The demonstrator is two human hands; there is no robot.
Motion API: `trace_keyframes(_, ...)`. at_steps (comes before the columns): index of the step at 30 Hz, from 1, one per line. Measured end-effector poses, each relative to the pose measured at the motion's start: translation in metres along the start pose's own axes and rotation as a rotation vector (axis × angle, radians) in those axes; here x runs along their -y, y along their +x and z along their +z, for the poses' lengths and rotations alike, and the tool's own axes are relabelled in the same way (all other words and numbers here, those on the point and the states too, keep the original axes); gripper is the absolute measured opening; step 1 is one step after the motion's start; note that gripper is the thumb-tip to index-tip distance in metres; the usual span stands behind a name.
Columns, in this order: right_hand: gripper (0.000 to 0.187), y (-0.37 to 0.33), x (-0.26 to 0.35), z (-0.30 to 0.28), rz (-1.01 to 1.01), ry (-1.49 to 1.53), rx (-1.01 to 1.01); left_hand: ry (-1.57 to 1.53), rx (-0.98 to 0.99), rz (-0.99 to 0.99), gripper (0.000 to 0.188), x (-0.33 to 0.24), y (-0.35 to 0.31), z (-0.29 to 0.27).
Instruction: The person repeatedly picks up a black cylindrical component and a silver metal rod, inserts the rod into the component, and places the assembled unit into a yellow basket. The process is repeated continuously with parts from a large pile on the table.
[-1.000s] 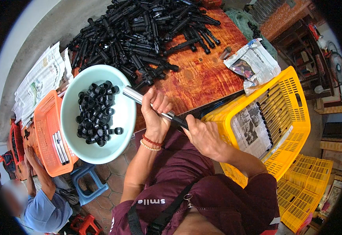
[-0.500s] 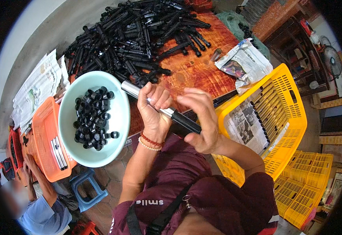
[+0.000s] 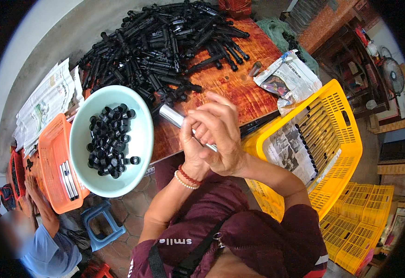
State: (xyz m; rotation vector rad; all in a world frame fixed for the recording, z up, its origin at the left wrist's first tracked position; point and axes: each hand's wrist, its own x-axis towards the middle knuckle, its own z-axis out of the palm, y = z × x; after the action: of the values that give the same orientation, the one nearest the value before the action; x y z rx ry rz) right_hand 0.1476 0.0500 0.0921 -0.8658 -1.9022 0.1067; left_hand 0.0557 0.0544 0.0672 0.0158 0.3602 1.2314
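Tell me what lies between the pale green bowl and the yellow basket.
In the head view, both hands gripping a silver tube, over the wooden table's edge.

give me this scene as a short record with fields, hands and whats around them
left hand: grips a silver tube near its middle
right hand: closed over the same tube, in front of the left hand
bowl: pale green, holds small black rings, left of the hands
table: reddish wood, heaped with black tubes
yellow crate: right of the hands, lined with newspaper, holds dark tubes
orange basket: far left
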Motion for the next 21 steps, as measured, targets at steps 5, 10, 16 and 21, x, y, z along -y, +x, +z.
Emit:
trace_keyframes(5, 0.049, 0.006, -0.007, 0.002, 0.237, 0.274, -0.046, -0.190, 0.112, 0.000, 0.032, -0.014, 0.014, -0.014)
trace_keyframes(10, 0.023, -0.010, -0.011, -0.015, 0.481, 0.308, 0.105, -0.172, 0.195, -0.016, 0.036, -0.034, 0.021, -0.031)
trace_keyframes(16, 0.017, -0.035, -0.010, -0.015, 0.486, 0.139, 0.381, -0.153, 0.164, -0.008, 0.036, -0.037, 0.026, -0.045)
trace_keyframes(21, 0.019, -0.041, -0.015, -0.002, 0.600, 0.142, 0.357, 0.123, 0.149, 0.140, 0.033, -0.044, 0.022, -0.043)
